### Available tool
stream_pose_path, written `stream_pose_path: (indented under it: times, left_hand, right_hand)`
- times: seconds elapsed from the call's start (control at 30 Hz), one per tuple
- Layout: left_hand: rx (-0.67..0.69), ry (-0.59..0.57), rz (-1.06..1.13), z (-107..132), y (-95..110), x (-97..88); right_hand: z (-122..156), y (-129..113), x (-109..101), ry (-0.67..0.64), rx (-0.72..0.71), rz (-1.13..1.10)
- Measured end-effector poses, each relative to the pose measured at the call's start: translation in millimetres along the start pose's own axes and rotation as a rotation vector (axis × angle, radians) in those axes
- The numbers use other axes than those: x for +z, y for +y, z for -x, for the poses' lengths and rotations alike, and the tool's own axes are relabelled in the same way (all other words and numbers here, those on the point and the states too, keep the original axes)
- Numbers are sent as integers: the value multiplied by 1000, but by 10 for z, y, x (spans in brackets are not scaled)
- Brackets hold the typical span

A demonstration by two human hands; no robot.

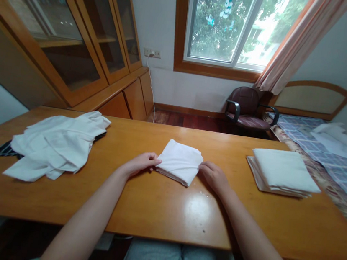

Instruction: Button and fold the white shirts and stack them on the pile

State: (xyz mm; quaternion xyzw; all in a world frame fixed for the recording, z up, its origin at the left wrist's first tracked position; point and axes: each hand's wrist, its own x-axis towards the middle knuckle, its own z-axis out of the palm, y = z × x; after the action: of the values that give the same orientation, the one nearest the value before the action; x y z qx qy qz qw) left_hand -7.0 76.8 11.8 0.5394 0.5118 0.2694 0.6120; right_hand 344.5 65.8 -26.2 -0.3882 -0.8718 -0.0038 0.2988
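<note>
A white cloth (180,160), folded into a small squarish bundle, lies on the wooden table (157,212) in front of me. My left hand (144,162) pinches its left edge, thumb on top and fingers curled beneath. On the opposite side my right hand (214,175) grips the right edge, its fingers bent and partly hidden. Toward the left lies a loose, crumpled heap of white cloth (58,143), with dark striped fabric (6,149) showing under it. A neat stack of folded white cloths (284,171) sits to the right.
A wooden cabinet with glass doors (78,29) stands behind the table on the left. Beyond the far edge are a maroon armchair (247,107) and a window (230,25). To the right is a bed with a checked cover (326,144).
</note>
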Motion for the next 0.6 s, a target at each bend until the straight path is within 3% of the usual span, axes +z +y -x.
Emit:
stream_pose_path:
  times: [0.13, 0.27, 0.33, 0.47, 0.6]
  left_hand:
    - [55, 34, -176, -45, 47, -32]
    - [239, 324, -284, -299, 127, -77]
    - [300, 375, -267, -457, 177, -62]
    - [308, 485, -269, -724, 255, 44]
    - [317, 575, -472, -861, 273, 136]
  right_hand:
    - [-42, -56, 39, 30, 78, -92]
    - [-111, -149, 75, 54, 134, -214]
    - [-145, -207, 93, 68, 183, -237]
    - [-211, -333, 144, 120, 287, -238]
    - [-267, -447, 220, 148, 351, -193]
